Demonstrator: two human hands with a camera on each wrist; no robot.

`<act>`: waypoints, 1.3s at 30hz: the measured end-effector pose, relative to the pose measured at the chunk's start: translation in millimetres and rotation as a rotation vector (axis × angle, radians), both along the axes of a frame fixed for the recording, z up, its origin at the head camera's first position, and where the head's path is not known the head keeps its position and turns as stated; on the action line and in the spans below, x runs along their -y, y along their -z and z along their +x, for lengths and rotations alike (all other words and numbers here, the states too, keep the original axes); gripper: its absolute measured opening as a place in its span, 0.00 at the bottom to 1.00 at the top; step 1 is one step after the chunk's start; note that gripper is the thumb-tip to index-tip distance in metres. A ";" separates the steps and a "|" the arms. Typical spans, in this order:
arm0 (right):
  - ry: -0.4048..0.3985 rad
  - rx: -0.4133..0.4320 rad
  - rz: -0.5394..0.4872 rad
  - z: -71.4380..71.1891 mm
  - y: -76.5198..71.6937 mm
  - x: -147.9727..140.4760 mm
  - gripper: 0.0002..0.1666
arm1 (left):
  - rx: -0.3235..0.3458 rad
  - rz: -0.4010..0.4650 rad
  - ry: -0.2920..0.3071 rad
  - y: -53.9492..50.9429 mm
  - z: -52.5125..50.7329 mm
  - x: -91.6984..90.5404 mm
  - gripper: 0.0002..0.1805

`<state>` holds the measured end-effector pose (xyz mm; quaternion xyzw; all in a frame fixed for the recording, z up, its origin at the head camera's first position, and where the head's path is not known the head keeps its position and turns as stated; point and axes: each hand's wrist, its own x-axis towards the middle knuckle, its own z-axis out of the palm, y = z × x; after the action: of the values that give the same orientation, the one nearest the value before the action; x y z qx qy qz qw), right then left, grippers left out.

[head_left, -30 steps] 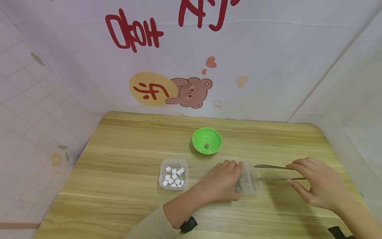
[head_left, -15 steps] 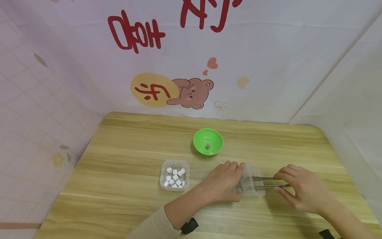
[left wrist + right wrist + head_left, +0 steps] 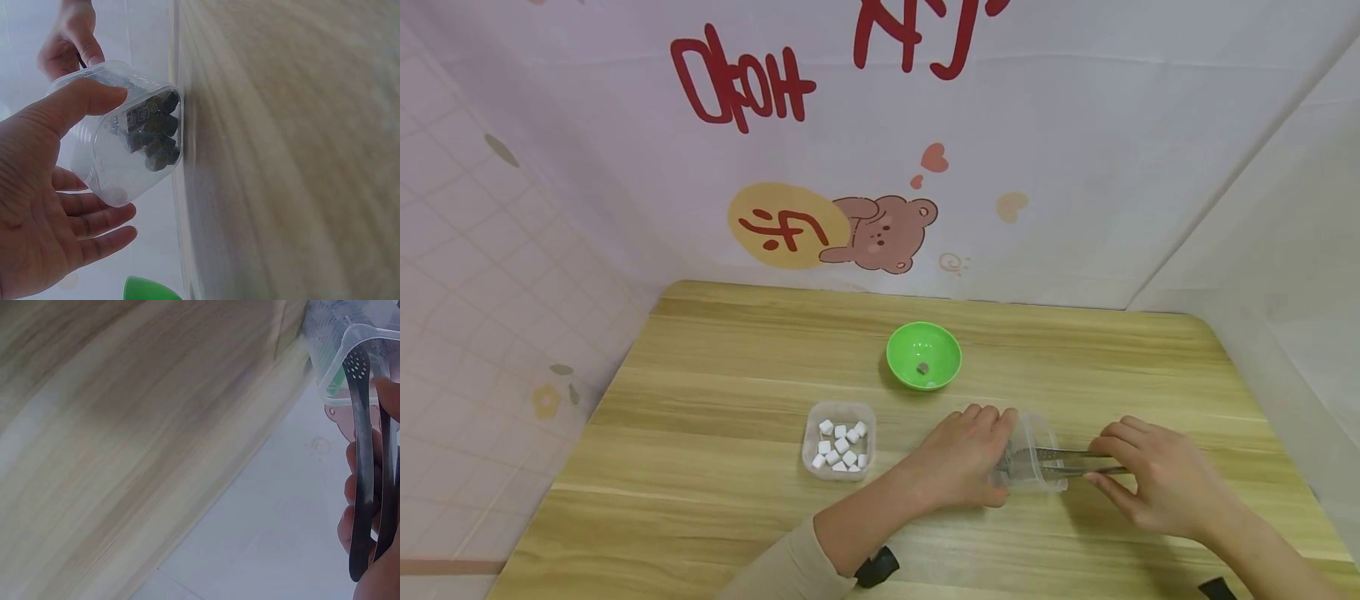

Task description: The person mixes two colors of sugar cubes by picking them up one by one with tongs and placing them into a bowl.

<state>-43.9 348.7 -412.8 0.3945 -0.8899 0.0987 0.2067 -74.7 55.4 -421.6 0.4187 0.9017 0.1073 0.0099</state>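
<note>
The left hand (image 3: 964,458) grips a clear plastic container (image 3: 1028,483) tipped on its side, its mouth facing right. Dark cubes (image 3: 159,122) lie inside against its lower wall in the left wrist view. Metal tongs (image 3: 1078,454) are pinched between the thumb and fingers of the right hand (image 3: 1165,479). The arms of the tongs reach through the container's mouth; in the right wrist view one perforated tip (image 3: 357,364) shows at the rim. Whether the tips touch a cube cannot be made out.
Behind the left hand stands a green bowl (image 3: 923,343) with a small brownish cube (image 3: 922,367) in it. A square clear box (image 3: 808,450) of white cubes (image 3: 841,446) is left of the left forearm. A white printed curtain (image 3: 1060,125) hangs behind the table.
The right hand has moved left and slightly down, bringing the tongs from outside the container's mouth to inside it, with their arms closer together. The left hand has kept its grip.
</note>
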 end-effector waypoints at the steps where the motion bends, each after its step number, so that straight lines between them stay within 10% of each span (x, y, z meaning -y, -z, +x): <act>1: 0.004 0.004 0.002 0.5 -0.5 0.0 0.29 | -0.001 -0.001 0.000 0.1 -0.1 0.0 0.42; 39: 0.062 0.053 -0.010 2.0 -5.3 0.8 0.26 | -0.030 0.001 0.005 0.2 1.6 -0.4 0.45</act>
<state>-41.9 347.9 -407.5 0.3627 -0.9064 0.1071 0.1881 -73.2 55.8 -421.8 0.4224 0.9007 0.1012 -0.0035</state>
